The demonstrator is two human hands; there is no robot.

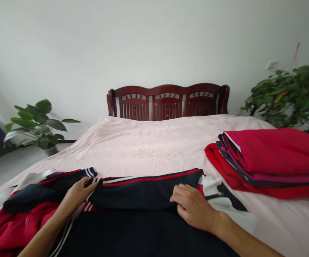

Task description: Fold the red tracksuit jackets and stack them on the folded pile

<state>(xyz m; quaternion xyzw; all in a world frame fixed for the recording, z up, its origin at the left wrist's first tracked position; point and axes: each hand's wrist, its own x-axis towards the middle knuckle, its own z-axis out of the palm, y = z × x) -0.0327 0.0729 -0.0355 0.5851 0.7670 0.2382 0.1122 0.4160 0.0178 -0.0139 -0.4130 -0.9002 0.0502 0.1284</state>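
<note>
A dark navy jacket with red and white trim lies spread in front of me. One of its sleeves, edged by a red and a white stripe, runs sideways across it. My left hand is closed on the striped cuff at the sleeve's left end. Toward the other end, my right hand has its fingers curled on the sleeve fabric, close to the shoulder. White and red parts of the jacket, with a zipper showing, stick out beyond my right hand.
Rumpled red, navy and white clothes lie at the left. A folded stack of red and dark garments rests on the right of the pink bedsheet. Behind is a wooden slatted backrest, with potted plants on either side.
</note>
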